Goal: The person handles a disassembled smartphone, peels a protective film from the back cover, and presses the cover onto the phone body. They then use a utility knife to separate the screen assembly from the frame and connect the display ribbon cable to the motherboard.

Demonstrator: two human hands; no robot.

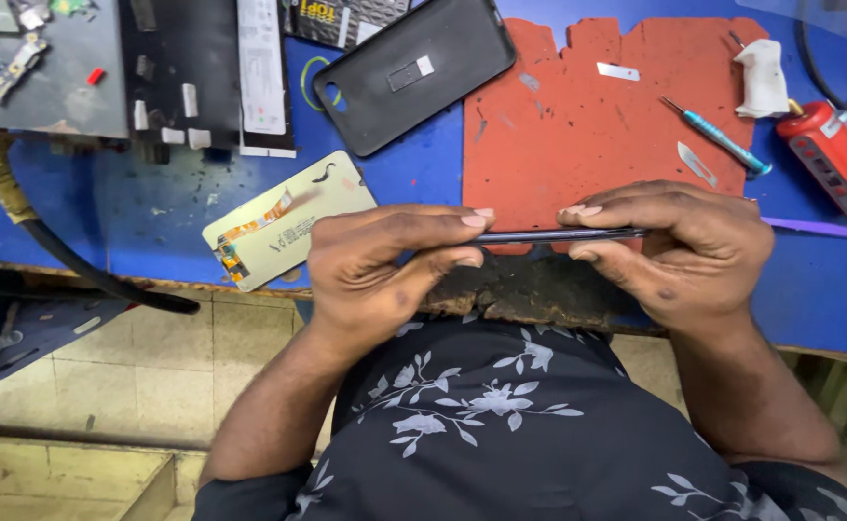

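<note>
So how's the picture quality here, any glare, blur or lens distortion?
Head view: even, soft light with faint shadows; the left hand, right hand and the thin dark phone panel they pinch edge-on are sharp; the blue workbench edge bows from wide-angle distortion; no strong glare.

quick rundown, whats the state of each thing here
left hand: pinching one end of the thin dark panel
right hand: pinching the other end
thin dark panel: held edge-on, level, above the bench edge
black back cover: lying flat, inner side up
pale screen part: lying flat, loose
screwdriver: lying unused on red mat
</note>
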